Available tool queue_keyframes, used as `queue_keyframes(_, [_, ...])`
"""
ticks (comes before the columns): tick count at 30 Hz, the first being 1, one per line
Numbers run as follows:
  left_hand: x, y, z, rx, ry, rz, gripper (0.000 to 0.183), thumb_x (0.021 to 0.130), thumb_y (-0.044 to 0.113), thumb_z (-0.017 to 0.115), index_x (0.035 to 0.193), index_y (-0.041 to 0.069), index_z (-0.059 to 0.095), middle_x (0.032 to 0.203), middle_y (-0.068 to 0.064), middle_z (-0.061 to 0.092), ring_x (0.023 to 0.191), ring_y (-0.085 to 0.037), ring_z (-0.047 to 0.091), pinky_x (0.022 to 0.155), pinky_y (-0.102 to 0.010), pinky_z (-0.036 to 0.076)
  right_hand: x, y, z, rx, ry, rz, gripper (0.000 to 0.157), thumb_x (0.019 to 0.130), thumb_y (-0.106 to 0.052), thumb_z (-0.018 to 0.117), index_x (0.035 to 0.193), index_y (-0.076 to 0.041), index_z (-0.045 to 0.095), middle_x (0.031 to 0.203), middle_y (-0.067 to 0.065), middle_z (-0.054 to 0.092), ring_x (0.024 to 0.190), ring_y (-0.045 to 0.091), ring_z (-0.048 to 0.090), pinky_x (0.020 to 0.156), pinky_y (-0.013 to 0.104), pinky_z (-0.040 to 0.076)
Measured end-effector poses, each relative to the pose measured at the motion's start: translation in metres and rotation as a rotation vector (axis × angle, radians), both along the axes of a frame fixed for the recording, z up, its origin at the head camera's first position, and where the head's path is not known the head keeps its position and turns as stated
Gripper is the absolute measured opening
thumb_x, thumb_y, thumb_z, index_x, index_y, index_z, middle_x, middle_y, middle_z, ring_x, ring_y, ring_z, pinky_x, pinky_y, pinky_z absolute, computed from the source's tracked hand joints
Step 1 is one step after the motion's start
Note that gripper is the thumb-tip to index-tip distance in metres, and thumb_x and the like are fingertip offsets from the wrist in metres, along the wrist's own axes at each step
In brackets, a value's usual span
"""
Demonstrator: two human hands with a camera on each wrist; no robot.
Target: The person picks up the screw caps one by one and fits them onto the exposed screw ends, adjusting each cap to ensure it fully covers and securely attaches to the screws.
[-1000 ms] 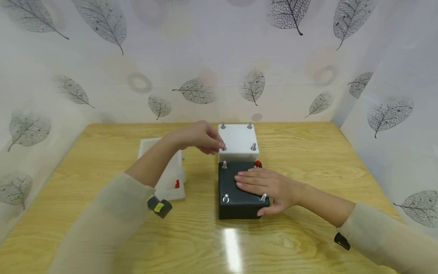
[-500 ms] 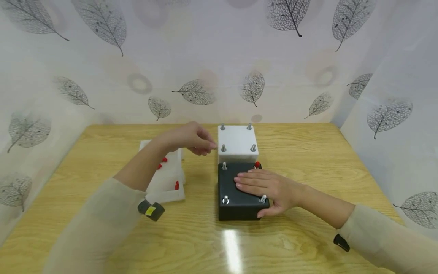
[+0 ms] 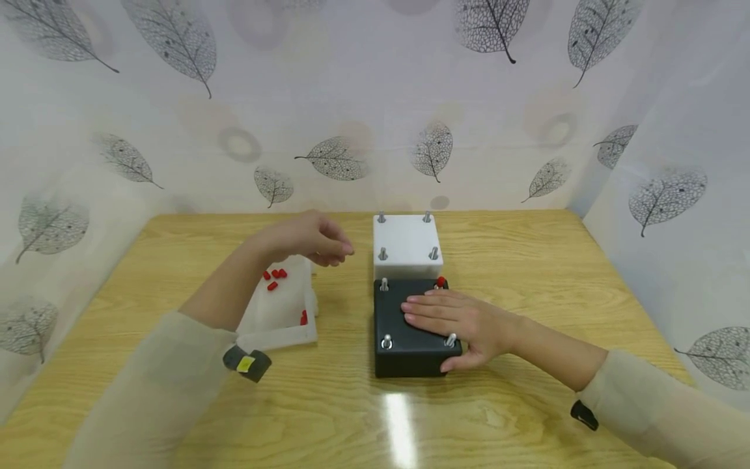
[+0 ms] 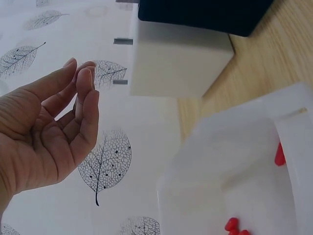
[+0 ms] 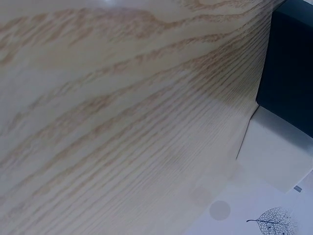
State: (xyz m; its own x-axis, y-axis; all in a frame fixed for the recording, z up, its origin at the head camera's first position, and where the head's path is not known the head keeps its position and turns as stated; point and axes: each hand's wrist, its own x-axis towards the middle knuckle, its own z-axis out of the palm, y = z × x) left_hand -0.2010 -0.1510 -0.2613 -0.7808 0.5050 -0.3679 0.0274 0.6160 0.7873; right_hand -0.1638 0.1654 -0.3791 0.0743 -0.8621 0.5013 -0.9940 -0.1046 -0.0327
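My left hand point(image 3: 310, 241) is in the air between the white tray point(image 3: 275, 340) and the white box point(image 3: 405, 236), and partly covers the tray's far end. Its fingers are loosely bent, thumb tip close to the fingertips, and nothing shows between them in the left wrist view. Metal bolts stand up at the white box's corners. In front of it is a black box point(image 3: 404, 319) with similar corner bolts; its far right one wears a red cap point(image 3: 441, 281). My right hand point(image 3: 463, 326) rests on the black box with straight fingers, its thumb down by the front right corner.
Several small red caps point(image 3: 272, 285) lie in the tray, with more red ones point(image 3: 303, 317) at its near right corner. All stand on a wooden table point(image 3: 328, 404), before a leaf-patterned backdrop point(image 3: 363, 78).
My left hand has moved left, away from the white box's near left bolt to above the tray's right side, uncovering red caps in the tray. My right hand has stayed on the black box.
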Motion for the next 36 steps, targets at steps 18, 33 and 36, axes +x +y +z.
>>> queue_keyframes(18, [-0.001,-0.037,-0.004,-0.045,-0.008,0.025,0.02,0.092,0.016,0.06,0.099,-0.002,0.063,0.083,-0.006,0.063,0.077,-0.015,0.059,0.077,-0.03,0.055,-0.002,0.001,0.0,-0.008,0.015,0.015,0.074,0.092,-0.05,0.054,0.137,0.008,0.042,0.145,0.02,0.04,0.135,0.03,0.038,0.114,0.04,0.026])
queue_keyframes(33, [-0.003,-0.062,-0.006,-0.121,-0.032,0.077,0.025,0.092,0.016,0.061,0.103,-0.006,0.062,0.088,-0.008,0.064,0.079,-0.017,0.061,0.077,-0.031,0.055,-0.001,0.0,0.0,0.003,0.018,0.017,0.074,0.092,-0.049,0.053,0.138,0.007,0.041,0.146,0.019,0.039,0.135,0.03,0.037,0.114,0.04,0.026])
queue_keyframes(36, [-0.004,-0.066,-0.007,-0.123,-0.041,0.084,0.024,0.092,0.016,0.061,0.103,-0.005,0.062,0.089,-0.01,0.065,0.08,-0.019,0.061,0.077,-0.031,0.055,-0.001,-0.001,0.0,0.002,0.02,0.018,0.074,0.092,-0.049,0.053,0.138,0.007,0.04,0.146,0.019,0.038,0.135,0.031,0.037,0.114,0.04,0.026])
